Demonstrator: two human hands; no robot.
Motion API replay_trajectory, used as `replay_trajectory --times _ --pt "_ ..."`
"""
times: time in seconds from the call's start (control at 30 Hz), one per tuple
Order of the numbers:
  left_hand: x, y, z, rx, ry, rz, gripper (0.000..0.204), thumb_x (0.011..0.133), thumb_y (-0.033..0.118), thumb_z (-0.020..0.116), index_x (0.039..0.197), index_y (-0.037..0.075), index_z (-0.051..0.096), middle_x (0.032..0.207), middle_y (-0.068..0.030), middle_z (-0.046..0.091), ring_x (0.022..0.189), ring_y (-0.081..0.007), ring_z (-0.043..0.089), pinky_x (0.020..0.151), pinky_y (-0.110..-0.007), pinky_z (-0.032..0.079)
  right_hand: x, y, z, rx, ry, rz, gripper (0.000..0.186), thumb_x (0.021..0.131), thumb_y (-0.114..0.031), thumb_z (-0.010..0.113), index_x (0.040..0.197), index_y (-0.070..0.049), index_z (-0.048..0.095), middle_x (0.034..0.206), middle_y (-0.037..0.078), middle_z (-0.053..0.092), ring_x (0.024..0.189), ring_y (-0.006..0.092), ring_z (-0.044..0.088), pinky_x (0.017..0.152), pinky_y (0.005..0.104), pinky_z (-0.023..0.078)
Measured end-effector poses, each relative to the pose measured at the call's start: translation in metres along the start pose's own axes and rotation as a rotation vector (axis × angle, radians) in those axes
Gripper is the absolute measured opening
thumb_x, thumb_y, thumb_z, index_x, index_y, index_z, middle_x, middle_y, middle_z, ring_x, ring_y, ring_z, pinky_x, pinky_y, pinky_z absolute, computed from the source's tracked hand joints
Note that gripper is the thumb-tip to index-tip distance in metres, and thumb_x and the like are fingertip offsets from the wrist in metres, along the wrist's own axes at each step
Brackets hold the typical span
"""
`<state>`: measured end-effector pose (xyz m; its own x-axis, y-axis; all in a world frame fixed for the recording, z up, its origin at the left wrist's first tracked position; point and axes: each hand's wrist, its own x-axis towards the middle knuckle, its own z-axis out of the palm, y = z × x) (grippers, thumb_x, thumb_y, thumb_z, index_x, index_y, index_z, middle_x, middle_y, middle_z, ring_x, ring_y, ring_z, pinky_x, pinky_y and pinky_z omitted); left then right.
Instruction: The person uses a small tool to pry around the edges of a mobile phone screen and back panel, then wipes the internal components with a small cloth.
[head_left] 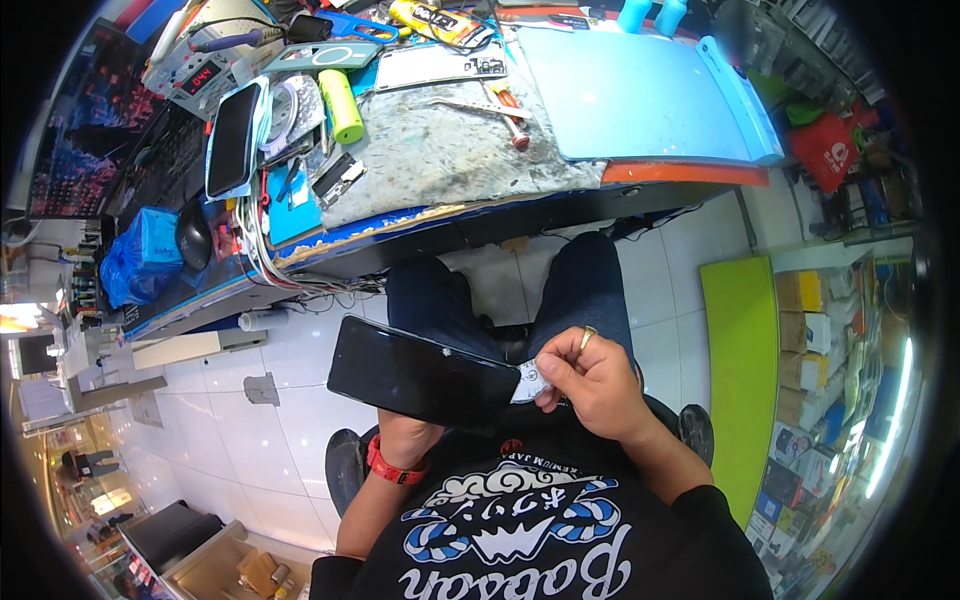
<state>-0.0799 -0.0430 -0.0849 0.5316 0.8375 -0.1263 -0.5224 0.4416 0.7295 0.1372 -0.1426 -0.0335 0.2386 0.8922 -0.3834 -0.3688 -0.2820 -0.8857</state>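
- Right hand (590,380): closed in a pinch on a small white pull tab (530,382) at the 3 o'clock end of the flat black glass smartphone (420,375).
- Left hand (405,435): gripping the smartphone from below, mostly hidden by it.
- Location: above the lap, at 6 o'clock from the cluttered grey-topped table (450,160).
- Handling, judged: light, stiff, smooth, likely slippery and fragile; hold by the long edges, not the glass face.
- Long axis: runs 10 o'clock to 4 o'clock, screen up.
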Motion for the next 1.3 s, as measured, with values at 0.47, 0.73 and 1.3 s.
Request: replay_trajectory --times 0.47,0.73,1.3 --pt "0.002 0.002 -0.010 0.017 -0.051 -0.058 0.038 0.083 -0.006 0.072 0.119 -0.002 0.061 0.109 -0.0132 0.068 0.096 -0.0256 0.069 0.084 -0.036 0.058 0.005 -0.008 0.004 -0.202 0.004 -0.128 0.012 0.097 -0.005 0.062 0.092 0.006 0.063 0.078 0.009 0.068 0.065 0.0108 0.066 0.060 0.0242 0.056" --pt "0.002 0.001 -0.011 0.011 -0.039 -0.061 0.038 0.082 -0.006 0.073 0.118 -0.001 0.062 0.108 -0.0119 0.068 0.096 -0.0249 0.069 0.084 -0.037 0.058 0.010 -0.014 0.002 -0.244 -0.073 -0.076 0.015 0.099 -0.008 0.061 0.093 0.005 0.065 0.075 0.008 0.067 0.066 0.0109 0.067 0.060 0.0243 0.055" --pt "-0.003 0.012 -0.008 0.016 -0.050 -0.045 0.045 0.086 -0.001 0.070 0.128 -0.003 0.055 0.118 -0.0147 0.066 0.100 -0.0260 0.068 0.086 -0.038 0.059 0.024 0.020 -0.034 1.053 -0.734 -0.163 0.023 0.096 -0.031 0.066 0.098 -0.008 0.063 0.076 0.001 0.055 0.071 0.0128 0.049 0.053 0.0249 0.041"
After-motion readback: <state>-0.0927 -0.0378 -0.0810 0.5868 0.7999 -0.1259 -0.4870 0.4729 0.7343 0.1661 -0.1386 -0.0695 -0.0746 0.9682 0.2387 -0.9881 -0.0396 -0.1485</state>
